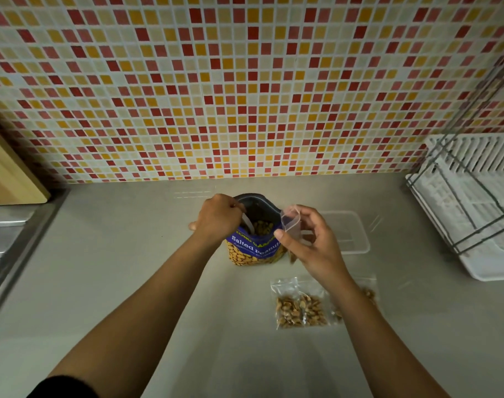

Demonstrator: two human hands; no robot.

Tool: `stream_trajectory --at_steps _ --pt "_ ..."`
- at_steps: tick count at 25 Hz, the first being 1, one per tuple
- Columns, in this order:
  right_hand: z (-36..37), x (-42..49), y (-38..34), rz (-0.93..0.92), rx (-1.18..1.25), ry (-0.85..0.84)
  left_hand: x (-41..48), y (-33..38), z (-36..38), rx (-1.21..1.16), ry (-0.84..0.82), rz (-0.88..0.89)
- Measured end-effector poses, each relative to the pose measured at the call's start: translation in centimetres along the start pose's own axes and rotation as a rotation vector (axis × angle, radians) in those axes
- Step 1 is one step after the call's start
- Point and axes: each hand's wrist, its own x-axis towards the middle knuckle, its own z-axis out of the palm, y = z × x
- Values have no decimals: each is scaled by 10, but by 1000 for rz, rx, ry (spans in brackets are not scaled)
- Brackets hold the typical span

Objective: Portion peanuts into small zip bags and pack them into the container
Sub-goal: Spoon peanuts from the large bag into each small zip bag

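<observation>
Peanuts: nearest me, one filled zip bag [301, 307] lies flat on the counter [159, 282]; a second filled bag [369, 294] lies just right of it, partly hidden under my right forearm; risk: a careless sweep of that arm could push either bag out of place.

Farther out, my right hand [313, 242] pinches a small zip bag [291, 222] between thumb and fingers, holding it up just right of the peanut pouch [255, 249]; the bag appears empty, and I cannot tell how wide its mouth stands; risk: a mouth held from one side may collapse, so that nuts drop onto the counter or lodge in the zip track and prevent sealing.

The pouch stands upright and open, bulk nuts visible inside; my left hand [219, 216] is curled round the handle of a white scoop [249, 225] dipped into it; risk: dragging the scoop against the pouch wall may tip the unsupported pouch; an overfilled scoop may shed nuts across the gap.

Beyond my right hand, the clear container [349, 232] sits on the counter; no bags are visible in it, so packing is, in my judgement, not yet begun.
</observation>
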Motion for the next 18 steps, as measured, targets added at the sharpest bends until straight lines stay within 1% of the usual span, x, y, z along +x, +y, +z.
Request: stream_trajectory --at_steps 2,7,12,18 --pt "-2 -1 -3 2 -31 -51 -5 1 -5 -100 0 -10" --pt "-3 -3 -7 33 -39 -68 -9 1 -8 -351 58 -75" --pt "-5 -4 -13 45 -11 -77 -12 1 -13 -459 124 -120" --pt "-6 -4 -12 46 -25 -83 -11 0 -23 -550 99 -190"
